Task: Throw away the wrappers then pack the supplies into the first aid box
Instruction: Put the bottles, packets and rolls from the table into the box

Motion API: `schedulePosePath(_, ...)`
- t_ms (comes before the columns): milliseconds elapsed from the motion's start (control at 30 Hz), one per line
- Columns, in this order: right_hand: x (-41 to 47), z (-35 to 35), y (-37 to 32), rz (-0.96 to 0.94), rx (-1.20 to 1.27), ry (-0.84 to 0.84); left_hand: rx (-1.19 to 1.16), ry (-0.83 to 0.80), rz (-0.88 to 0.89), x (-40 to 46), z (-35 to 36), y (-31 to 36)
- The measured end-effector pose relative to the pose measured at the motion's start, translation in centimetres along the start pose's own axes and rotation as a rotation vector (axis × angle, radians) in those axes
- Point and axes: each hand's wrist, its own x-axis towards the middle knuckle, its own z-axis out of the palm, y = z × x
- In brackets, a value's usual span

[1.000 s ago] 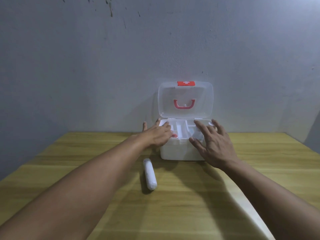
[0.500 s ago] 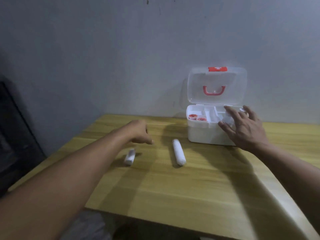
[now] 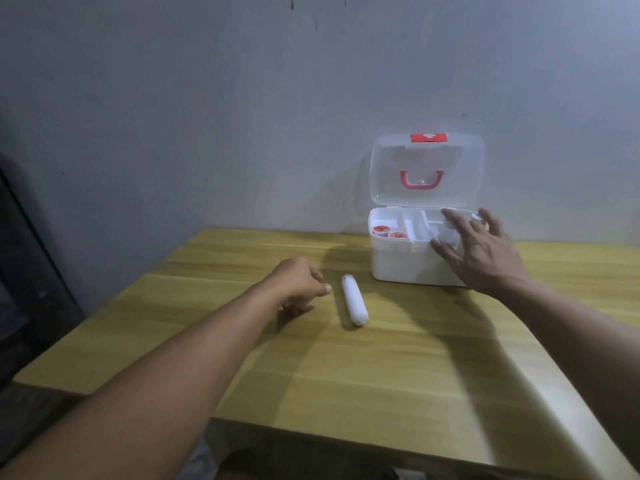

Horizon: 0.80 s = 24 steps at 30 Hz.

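Observation:
The white first aid box (image 3: 398,265) stands at the back of the wooden table (image 3: 381,368), its clear lid (image 3: 426,168) propped up. Two red-rimmed tape rolls (image 3: 389,232) lie in its left tray compartment. My right hand (image 3: 479,252) rests on the box's front right rim with the fingers spread. A long white bandage roll (image 3: 355,300) lies on the table left of the box. My left hand (image 3: 299,285) is just left of that roll, low over the table with the fingers curled under. What lies beneath it is hidden.
The box stands against a grey wall (image 3: 242,116). The table's left edge and front edge are close to my arms. Something dark (image 3: 20,271) stands on the floor at the far left.
My left hand left the box, swung left and has come down over the spot where a small white roll lay; that roll no longer shows. The view turned left. My right hand stayed on the box.

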Motion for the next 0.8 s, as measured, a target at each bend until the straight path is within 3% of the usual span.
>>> schedulePosePath(233, 0.1, 0.2, 0.3, -0.007, -0.016, 0.03, 0.079, -0.076, -0.033, 1.1, 3.3, 4.8)
schedulePosePath(333, 0.1, 0.2, 0.2, -0.012, -0.031, 0.034, 0.174, 0.008, -0.014, 1.8, 4.1, 5.5)
schedulePosePath(567, 0.4, 1.0, 0.8, -0.034, -0.031, 0.08, 0.059, 0.241, 0.043, 4.4, -0.6, 8.9)
schedulePosePath(700, 0.3, 1.2, 0.9, -0.027, -0.011, 0.097, 0.218, 0.29, 0.052, 5.4, -3.3, 12.2)
schedulePosePath(800, 0.3, 1.3, 1.0, -0.039, -0.012, 0.112, 0.19, 0.377, 0.095, 6.7, -3.7, 14.2)
